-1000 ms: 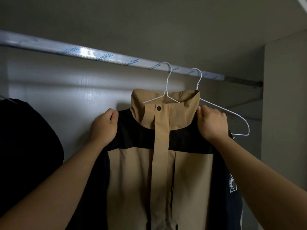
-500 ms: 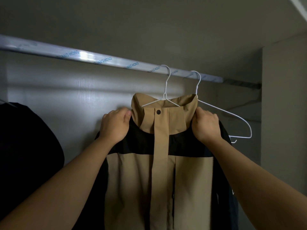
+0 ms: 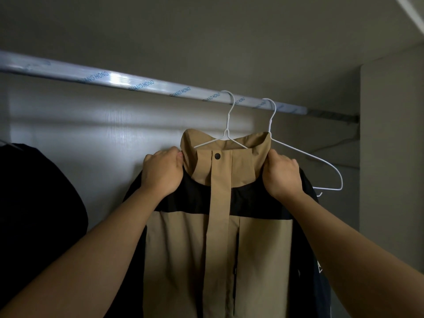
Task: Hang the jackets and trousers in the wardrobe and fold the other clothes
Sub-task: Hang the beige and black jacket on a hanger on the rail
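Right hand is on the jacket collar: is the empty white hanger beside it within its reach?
Probably yes: the empty hanger hangs just right of the right hand, nothing between, though it must release the jacket collar first.

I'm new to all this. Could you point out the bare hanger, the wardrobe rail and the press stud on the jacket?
Bare hanger [image 3: 305,155]: head view, on its sloping wire arm.
Wardrobe rail [image 3: 114,78]: head view, on the bright wrapped stretch.
Press stud [image 3: 217,156]: head view, on the dark round stud's centre.

Probably home wardrobe: hanging rail [image 3: 142,84], white hangers [image 3: 229,125], jacket [image 3: 218,237].
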The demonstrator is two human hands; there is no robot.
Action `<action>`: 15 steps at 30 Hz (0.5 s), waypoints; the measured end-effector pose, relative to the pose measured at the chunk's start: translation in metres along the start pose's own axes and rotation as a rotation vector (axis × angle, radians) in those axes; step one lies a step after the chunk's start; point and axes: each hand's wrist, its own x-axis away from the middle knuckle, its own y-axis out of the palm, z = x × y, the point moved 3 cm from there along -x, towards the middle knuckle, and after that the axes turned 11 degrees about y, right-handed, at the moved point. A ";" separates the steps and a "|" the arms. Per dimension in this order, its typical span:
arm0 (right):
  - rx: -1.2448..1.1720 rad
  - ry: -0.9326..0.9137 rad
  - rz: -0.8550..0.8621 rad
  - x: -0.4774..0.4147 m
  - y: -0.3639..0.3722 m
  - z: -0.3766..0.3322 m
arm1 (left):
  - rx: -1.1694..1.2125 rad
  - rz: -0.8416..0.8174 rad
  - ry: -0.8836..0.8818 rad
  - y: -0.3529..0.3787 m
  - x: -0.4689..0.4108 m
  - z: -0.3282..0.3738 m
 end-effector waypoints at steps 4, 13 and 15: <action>0.031 0.006 -0.010 0.000 0.000 -0.003 | -0.025 0.007 -0.027 0.002 0.001 0.007; 0.090 -0.054 -0.026 -0.007 -0.006 0.004 | -0.051 0.091 0.053 0.009 0.005 0.012; 0.116 -0.138 -0.004 -0.007 -0.013 0.008 | -0.056 0.114 0.089 0.004 0.007 0.003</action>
